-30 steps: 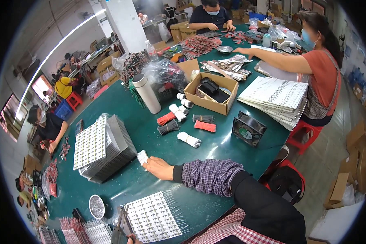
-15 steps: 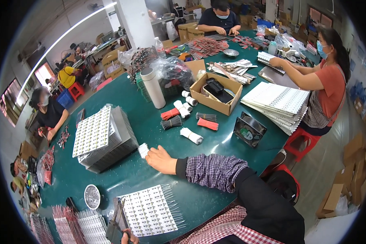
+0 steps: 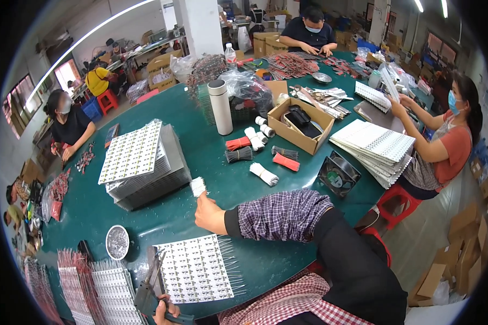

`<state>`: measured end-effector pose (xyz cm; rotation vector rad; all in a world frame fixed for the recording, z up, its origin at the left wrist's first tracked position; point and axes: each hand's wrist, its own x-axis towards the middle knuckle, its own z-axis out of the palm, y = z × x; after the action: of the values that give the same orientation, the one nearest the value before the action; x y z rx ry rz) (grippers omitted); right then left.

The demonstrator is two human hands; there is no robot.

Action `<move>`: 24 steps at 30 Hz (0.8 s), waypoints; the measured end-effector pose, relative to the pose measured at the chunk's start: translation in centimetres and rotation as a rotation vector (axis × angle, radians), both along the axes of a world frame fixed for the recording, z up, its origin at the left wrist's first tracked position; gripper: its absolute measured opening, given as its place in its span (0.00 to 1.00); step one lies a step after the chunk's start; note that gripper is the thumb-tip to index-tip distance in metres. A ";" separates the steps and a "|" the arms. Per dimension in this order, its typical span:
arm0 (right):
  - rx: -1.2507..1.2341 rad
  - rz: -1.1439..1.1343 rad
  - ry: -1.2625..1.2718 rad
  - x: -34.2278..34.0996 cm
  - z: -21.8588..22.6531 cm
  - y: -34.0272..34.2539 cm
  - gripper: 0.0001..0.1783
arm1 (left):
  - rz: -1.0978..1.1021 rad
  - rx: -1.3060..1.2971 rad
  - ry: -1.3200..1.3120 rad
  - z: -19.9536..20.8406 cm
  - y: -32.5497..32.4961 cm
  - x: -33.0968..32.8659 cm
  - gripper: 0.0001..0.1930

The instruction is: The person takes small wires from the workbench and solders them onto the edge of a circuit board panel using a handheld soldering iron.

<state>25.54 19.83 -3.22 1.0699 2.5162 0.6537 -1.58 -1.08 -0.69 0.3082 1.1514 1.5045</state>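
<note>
My right hand (image 3: pixel 210 215), in a plaid sleeve, is closed around a bundle of short white wires (image 3: pixel 198 187), which stands up out of the fingers. My left hand (image 3: pixel 166 311) is wrapped round the handle of a grey pistol-shaped tool (image 3: pixel 145 298) with thin metal prongs, which looks like a soldering gun. Between the hands, a white sheet of small circuit boards (image 3: pixel 196 270) lies flat, thin wires sticking out along its right edge. A dark metal strip (image 3: pixel 155 270) runs along the sheet's left edge, partly behind the tool.
A tall stack of board sheets (image 3: pixel 146 168) stands left of my right hand. Nearby are a small bowl (image 3: pixel 117 242), wired sheets (image 3: pixel 114 292), wire bundles (image 3: pixel 264 174), a white flask (image 3: pixel 220 107), a cardboard box (image 3: pixel 301 125) and a black fan (image 3: pixel 338 173). Several people sit around the table.
My right hand has turned upward, tilting the white wire bundle more upright. The tool in my left hand has moved slightly up and left. The whole view has shifted.
</note>
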 end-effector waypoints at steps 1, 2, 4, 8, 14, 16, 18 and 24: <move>0.012 -0.010 0.033 0.3 -0.7 0.1 0.09 | -0.047 0.048 -0.106 -1.4 -0.2 -1.2 0.09; 0.024 -0.015 0.064 0.2 -0.6 0.1 0.09 | -0.039 0.041 -0.112 -1.3 -0.3 -0.7 0.09; 0.006 0.017 0.105 0.4 -0.8 -0.1 0.09 | 0.047 0.107 0.106 -0.9 -0.9 0.3 0.12; 0.012 0.046 0.014 0.7 -0.6 -0.2 0.10 | 0.096 0.130 -0.096 -2.1 0.0 -0.5 0.14; 0.145 0.074 0.443 2.6 1.1 -1.1 0.01 | 0.016 0.162 -0.116 -1.6 -0.5 -0.6 0.18; 0.027 0.092 0.674 2.7 2.0 -2.4 0.04 | 0.042 0.162 -0.063 -1.4 -0.5 0.1 0.17; -0.074 0.111 0.768 1.8 1.2 -3.9 0.05 | 0.082 0.115 -0.083 -1.6 -1.1 0.2 0.18; -0.229 0.070 1.141 0.7 -1.0 -7.8 0.09 | -0.013 0.064 0.111 -0.6 -1.5 2.6 0.28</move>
<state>26.27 12.03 -4.27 1.5403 3.4092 -0.3980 1.06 -2.58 -1.30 0.4469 1.1877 1.5313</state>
